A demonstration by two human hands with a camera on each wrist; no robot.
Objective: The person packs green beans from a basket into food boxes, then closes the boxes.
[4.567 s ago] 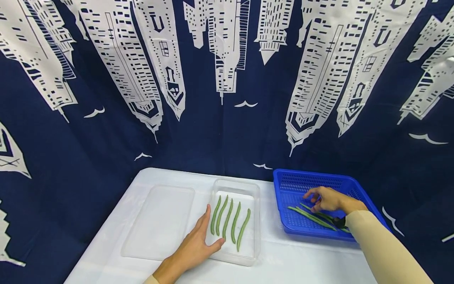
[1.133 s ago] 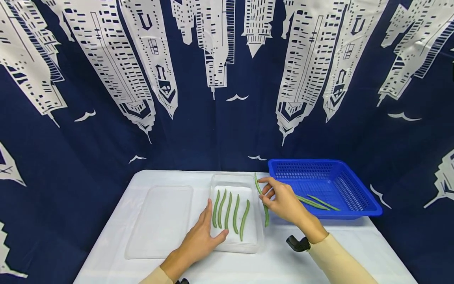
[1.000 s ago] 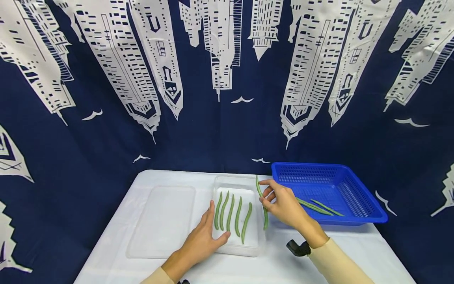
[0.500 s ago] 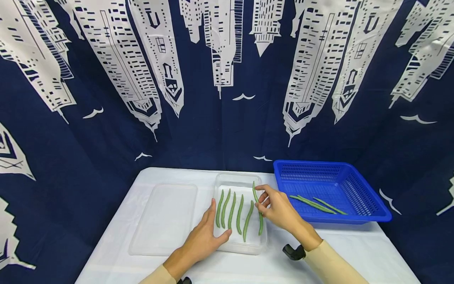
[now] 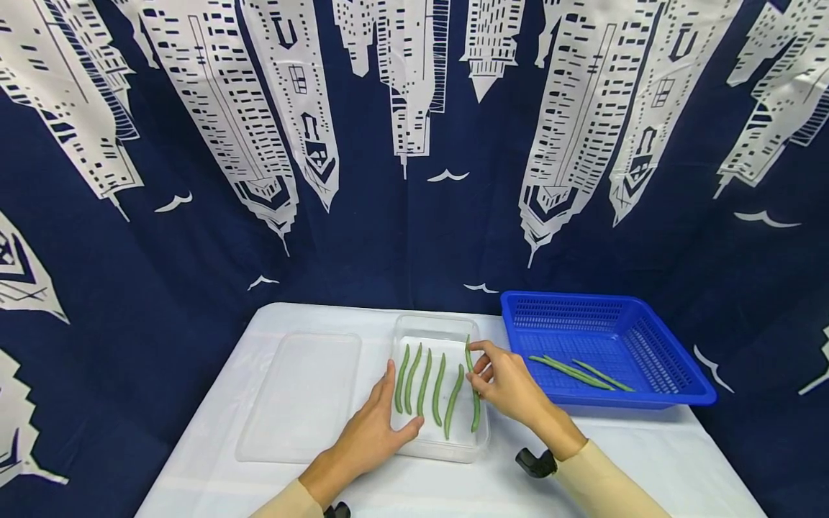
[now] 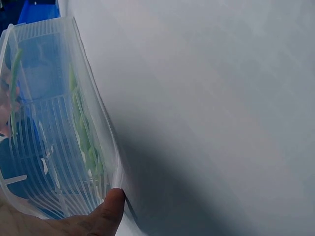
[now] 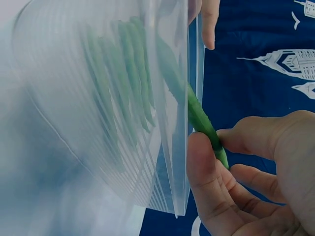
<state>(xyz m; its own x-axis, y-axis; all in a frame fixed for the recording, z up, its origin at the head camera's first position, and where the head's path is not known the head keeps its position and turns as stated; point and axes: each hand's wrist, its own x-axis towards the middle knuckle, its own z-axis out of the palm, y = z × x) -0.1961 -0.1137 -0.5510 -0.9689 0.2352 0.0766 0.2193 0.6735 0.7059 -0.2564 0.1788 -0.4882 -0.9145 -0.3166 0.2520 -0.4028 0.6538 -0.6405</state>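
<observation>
Navy skyline cloth (image 5: 363,237) backs the white bench (image 5: 204,446). One green bean (image 5: 476,411), pinched by the right hand (image 5: 508,385), slants into the clear container (image 5: 447,452) beside five others (image 5: 423,385); the left hand (image 5: 365,435), fingers extended, touches its wall. Snagging the rim (image 5: 437,316) could jerk the bean loose.

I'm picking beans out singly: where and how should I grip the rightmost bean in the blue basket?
Probably pinch the rightmost bean across its middle, from above: it is slender, a gap shows beside it, and the blue basket has raised sides.
</observation>
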